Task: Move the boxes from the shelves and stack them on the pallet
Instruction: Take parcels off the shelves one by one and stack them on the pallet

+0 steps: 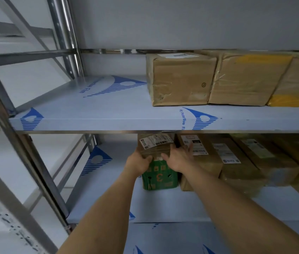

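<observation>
A small taped cardboard box [157, 145] with a white shipping label sits on top of a green printed box [160, 177] on the lower shelf [172, 204]. My left hand [139, 163] grips the cardboard box's left front corner, thumb on its front face. My right hand [179, 157] holds its right side, fingers spread and reaching between it and the neighbouring box [202, 158]. Both forearms stretch forward from the bottom of the view. No pallet is in view.
Several more brown labelled boxes [240, 162] fill the lower shelf to the right. The upper shelf [99, 114] carries three brown boxes [179, 79] at the right, bare at the left. Steel rack uprights [66, 33] stand at the left.
</observation>
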